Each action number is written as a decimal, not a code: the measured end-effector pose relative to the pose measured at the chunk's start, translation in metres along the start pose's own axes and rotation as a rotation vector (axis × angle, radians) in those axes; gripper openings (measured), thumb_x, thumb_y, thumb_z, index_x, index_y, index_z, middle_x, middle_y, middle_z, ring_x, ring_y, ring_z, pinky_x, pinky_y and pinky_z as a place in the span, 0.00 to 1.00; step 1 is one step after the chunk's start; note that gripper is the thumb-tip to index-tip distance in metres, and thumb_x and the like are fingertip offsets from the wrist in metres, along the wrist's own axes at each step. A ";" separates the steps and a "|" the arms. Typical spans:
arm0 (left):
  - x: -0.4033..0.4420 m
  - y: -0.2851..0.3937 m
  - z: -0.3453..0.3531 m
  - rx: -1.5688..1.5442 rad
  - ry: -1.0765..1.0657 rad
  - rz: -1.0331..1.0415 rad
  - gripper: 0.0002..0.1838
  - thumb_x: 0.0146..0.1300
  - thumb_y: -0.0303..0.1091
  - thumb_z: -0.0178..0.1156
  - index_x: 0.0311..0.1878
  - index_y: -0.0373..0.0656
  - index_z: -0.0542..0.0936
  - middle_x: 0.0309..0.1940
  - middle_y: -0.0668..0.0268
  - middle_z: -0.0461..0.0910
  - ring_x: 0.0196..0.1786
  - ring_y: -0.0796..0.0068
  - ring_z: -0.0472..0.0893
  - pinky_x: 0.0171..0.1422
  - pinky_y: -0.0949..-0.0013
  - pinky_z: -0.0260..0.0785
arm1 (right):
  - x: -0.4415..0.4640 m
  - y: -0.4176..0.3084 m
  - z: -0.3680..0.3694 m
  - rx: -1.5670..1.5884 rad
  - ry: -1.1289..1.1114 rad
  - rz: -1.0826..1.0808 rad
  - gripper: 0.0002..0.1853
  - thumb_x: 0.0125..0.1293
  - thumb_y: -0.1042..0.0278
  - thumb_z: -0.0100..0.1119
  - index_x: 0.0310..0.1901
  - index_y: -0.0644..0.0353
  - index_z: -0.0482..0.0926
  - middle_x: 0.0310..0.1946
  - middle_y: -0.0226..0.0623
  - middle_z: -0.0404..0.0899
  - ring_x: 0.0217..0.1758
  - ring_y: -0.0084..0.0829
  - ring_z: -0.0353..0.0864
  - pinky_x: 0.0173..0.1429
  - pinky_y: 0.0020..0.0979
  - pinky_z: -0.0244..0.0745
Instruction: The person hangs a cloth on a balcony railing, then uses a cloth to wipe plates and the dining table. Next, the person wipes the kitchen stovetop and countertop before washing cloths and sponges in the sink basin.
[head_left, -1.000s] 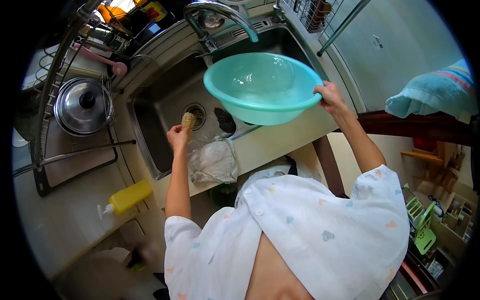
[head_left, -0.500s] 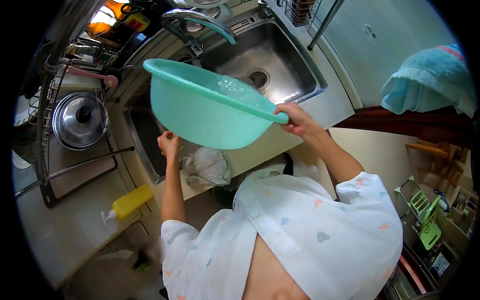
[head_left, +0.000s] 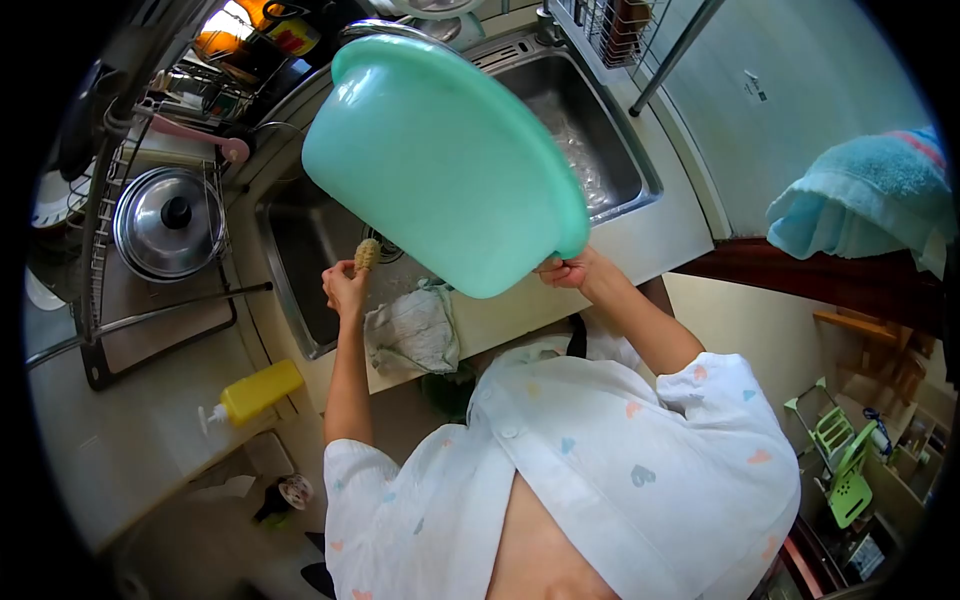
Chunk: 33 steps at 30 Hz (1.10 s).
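My right hand (head_left: pixel 568 270) grips the rim of a mint-green basin (head_left: pixel 440 170). The basin is tipped steeply over the double sink, its underside facing me and its opening turned toward the right bowl (head_left: pixel 625 170), where water shows. Between the fingers of my left hand (head_left: pixel 345 287) is a small tan, rough-textured piece (head_left: pixel 367 254), held upright above the left bowl (head_left: pixel 285 225). A crumpled white cloth (head_left: pixel 415 330) lies on the sink's front edge, just right of my left wrist. The basin hides most of the faucet and the divider.
Left of the sink are a lidded steel pot (head_left: pixel 168 224), a wire rack (head_left: pixel 95 250), a dark-edged board (head_left: pixel 165 330) and a yellow pump bottle (head_left: pixel 258 391). A blue towel (head_left: pixel 860 190) hangs at the right. A wire basket (head_left: pixel 625 35) stands at the back right.
The basin has gone from nearly level to steeply tipped, its near side raised and its opening turned away. My left hand still holds the tan piece, which the basin hid half a second ago.
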<state>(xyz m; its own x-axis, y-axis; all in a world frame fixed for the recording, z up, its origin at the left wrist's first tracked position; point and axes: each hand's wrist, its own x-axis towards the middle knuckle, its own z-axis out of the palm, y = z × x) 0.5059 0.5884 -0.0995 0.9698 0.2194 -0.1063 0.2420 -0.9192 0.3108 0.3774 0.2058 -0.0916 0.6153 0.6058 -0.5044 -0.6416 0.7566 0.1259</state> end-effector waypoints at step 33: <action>-0.076 0.115 0.029 0.040 -0.428 0.822 0.17 0.49 0.37 0.67 0.45 0.50 0.81 0.46 0.64 0.72 0.52 0.60 0.71 0.54 0.58 0.64 | -0.056 -0.121 -0.028 -2.135 1.118 -1.099 0.24 0.61 0.62 0.59 0.55 0.68 0.71 0.49 0.46 0.79 0.44 0.32 0.81 0.47 0.37 0.76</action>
<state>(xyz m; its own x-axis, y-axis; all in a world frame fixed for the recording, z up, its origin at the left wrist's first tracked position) 0.4593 0.4562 -0.0830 0.7406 -0.6387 -0.2088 -0.5261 -0.7444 0.4112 0.4081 0.0734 -0.1028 0.9431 -0.3204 0.0893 -0.2482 -0.8565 -0.4526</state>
